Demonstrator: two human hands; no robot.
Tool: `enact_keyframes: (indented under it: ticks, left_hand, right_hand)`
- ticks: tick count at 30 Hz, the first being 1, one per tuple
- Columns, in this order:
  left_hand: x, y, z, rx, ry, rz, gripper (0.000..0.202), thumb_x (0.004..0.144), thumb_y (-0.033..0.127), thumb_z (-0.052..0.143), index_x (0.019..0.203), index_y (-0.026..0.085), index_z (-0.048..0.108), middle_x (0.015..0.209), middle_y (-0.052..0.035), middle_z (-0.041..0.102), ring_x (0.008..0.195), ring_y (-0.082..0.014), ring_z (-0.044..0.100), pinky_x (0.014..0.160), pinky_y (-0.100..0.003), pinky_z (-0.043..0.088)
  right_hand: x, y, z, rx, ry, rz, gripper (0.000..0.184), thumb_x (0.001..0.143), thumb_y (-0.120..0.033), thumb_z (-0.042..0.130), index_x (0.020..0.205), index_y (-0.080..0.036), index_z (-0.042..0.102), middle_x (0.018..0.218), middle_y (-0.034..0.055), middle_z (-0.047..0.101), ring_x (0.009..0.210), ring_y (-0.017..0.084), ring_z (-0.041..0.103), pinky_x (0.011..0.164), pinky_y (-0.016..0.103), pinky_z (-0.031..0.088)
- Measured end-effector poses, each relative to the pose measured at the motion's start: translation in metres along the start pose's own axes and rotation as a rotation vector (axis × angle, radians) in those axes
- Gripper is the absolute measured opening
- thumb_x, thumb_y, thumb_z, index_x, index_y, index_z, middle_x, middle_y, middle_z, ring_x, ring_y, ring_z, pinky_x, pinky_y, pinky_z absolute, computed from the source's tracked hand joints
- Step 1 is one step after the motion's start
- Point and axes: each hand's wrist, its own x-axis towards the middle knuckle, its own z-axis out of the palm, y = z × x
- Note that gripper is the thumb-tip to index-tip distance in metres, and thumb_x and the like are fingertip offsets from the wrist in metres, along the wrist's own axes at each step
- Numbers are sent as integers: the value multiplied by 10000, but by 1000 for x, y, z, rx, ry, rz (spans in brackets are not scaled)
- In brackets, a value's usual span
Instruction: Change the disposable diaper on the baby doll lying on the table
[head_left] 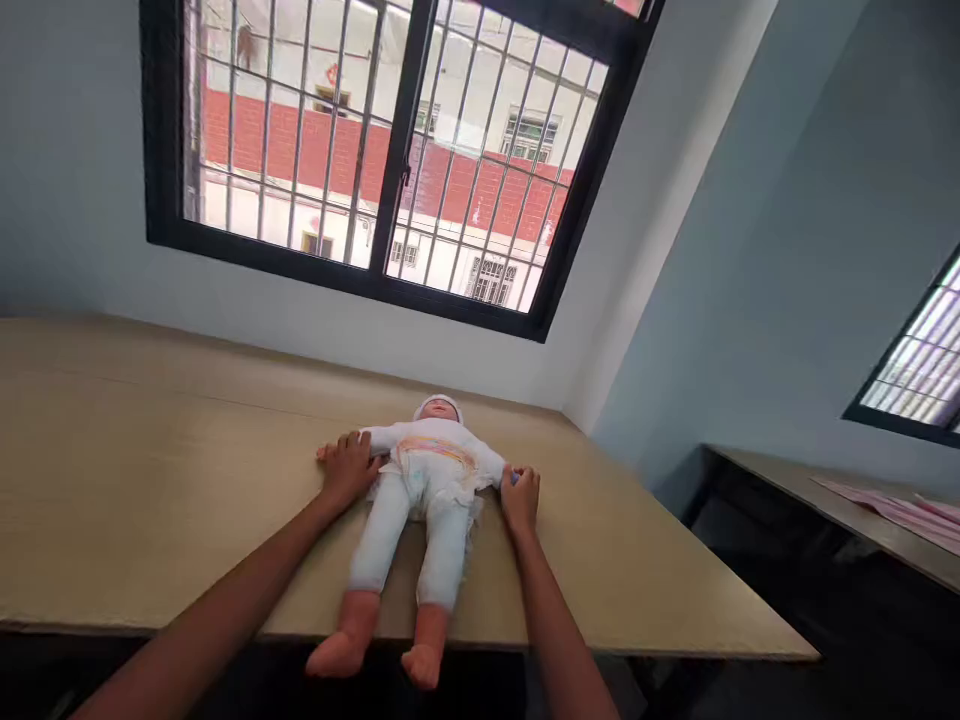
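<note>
A baby doll [420, 490] in a white top, pale blue trousers and a white cap lies on its back on a wooden table [150, 480]. A nappy with a coloured band [435, 458] is round its waist. Its bare feet hang over the near edge. My left hand [349, 468] rests on the doll's arm and the nappy's left side, fingers curled. My right hand [520, 497] grips the nappy's right edge beside the doll's other arm, fingers closed.
A large barred window [390, 150] fills the wall behind the table. A second table [840, 510] stands at the right with pink sheets [900, 510] on it. A dark gap separates the two tables.
</note>
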Motion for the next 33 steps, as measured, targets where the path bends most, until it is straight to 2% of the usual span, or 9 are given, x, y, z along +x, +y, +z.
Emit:
enact_keyframes:
  ticks: [11,20,26,33]
  left_hand:
    - [-1,0,-1,-27,20,-12,379,935,319,471,1242,102,524,1267,-184,595,1187,-323,522,960,-425,385]
    - [1,0,-2,-125,79,-9,351,961,327,418,1182,101,572,1195,-164,637,1162,-289,557,968,-364,420]
    - [2,-1,1,-156,105,11,332,934,310,447,1144,97,591,1142,-175,654,1132,-313,572,956,-408,437]
    - [3,-2,3,-185,141,14,318,939,334,435,1099,125,612,1120,-161,665,1115,-307,583,946,-412,446]
  right_hand:
    - [-3,-4,1,-14,-75,20,444,928,-429,317,1033,-107,605,1101,243,664,1083,342,608,905,379,438]
    - [-5,-14,-4,-30,-92,27,491,930,-461,356,1146,-86,589,1189,241,639,1190,320,567,971,354,416]
    - [-6,-14,-6,-42,-128,24,521,928,-466,356,1190,-74,578,1208,239,634,1187,329,575,970,368,425]
    - [-7,-15,-8,-57,-135,20,508,928,-465,352,1187,-93,581,1200,224,646,1181,322,586,955,366,437]
